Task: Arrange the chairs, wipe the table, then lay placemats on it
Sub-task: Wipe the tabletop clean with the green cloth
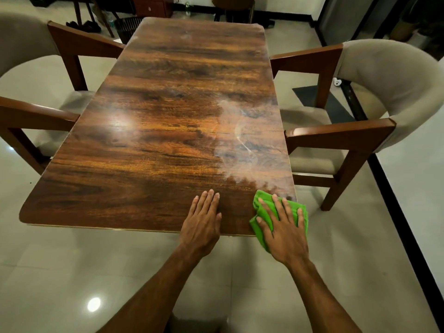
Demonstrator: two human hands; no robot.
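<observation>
A long dark wooden table [168,116] stretches away from me. My right hand [283,227] lies flat, fingers spread, on a green cloth [263,200] at the table's near right corner, pressing it down. My left hand [204,219] rests flat and empty on the near edge, just left of the cloth. A whitish damp smear [242,140] runs up the right side of the tabletop. One beige-cushioned wooden chair [348,121] stands at the right side and another chair [36,104] at the left, both tucked toward the table. No placemats are in view.
Glossy tiled floor [72,272] surrounds the table. A dark mat [319,99] lies on the floor behind the right chair. A dark basket [127,27], shoes and furniture legs stand beyond the far end. A black floor strip [396,212] runs along the right.
</observation>
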